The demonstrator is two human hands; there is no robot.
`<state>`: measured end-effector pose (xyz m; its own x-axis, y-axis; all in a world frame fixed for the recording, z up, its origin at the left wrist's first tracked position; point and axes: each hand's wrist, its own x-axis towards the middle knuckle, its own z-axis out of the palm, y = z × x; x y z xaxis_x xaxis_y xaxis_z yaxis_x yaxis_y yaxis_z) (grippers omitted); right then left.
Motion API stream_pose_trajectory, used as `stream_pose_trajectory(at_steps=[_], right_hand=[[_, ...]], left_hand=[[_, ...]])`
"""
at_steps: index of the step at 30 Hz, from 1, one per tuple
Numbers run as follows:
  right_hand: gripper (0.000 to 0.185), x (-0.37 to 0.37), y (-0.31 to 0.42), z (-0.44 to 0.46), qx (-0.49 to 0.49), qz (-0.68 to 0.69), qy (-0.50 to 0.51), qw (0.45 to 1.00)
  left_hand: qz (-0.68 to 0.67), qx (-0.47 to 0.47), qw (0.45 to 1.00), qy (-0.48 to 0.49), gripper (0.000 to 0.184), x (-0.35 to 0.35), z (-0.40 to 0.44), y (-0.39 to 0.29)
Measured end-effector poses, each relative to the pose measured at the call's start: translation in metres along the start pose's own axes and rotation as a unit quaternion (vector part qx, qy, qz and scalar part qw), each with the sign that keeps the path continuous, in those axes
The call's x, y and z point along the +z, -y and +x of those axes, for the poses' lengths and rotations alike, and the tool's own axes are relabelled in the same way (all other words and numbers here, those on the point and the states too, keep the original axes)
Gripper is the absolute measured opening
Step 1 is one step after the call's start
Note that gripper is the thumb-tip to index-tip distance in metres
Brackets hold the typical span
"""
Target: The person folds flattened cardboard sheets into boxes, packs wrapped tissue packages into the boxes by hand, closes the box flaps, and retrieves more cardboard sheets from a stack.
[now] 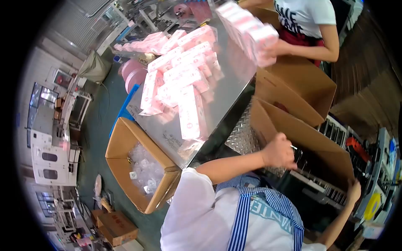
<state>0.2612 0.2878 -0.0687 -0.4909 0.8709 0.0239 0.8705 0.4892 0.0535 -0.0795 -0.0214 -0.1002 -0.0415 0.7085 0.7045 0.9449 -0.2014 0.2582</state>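
One open cardboard box point(312, 142) beside the worktop point(234, 90).
Left hand point(279, 152) curled near box wall, can't tell if holding anything; right hand point(354, 192) grips box corner. Best to steady the thin walls evenly, keeping edges unbent. Box matte brown, flat-sided; worktop shiny metal, carrying a heap of glossy pink-white oblong packs point(191, 113).

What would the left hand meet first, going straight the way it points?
The left hand would likely meet the nearer open carton, though depth is hard to judge here.
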Motion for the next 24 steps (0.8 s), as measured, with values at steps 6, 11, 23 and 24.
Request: stream_pose_trajectory(at_steps=[6, 11, 23, 24], right_hand=[[0.013, 0.02, 0.08, -0.045, -0.077, -0.243, 0.039, 0.966], [0.055, 0.023, 0.094, -0.077, -0.235, 0.3, 0.377, 0.844], [0.026, 0.014, 0.18, 0.062, -0.243, 0.536, 0.061, 0.806], [0.031, -0.006, 0.193, 0.06, -0.236, 0.352, -0.056, 0.904]], left_hand=[[-0.177, 0.172, 0.922, 0.298, 0.036, 0.02, 0.032, -0.003], [-0.278, 0.068, 0.833, 0.473, 0.033, 0.139, -0.058, 0.033], [0.035, -0.113, 0.968, 0.219, 0.039, 0.08, -0.014, 0.023], [0.033, -0.089, 0.977, 0.19, 0.037, 0.078, -0.01, 0.015]])
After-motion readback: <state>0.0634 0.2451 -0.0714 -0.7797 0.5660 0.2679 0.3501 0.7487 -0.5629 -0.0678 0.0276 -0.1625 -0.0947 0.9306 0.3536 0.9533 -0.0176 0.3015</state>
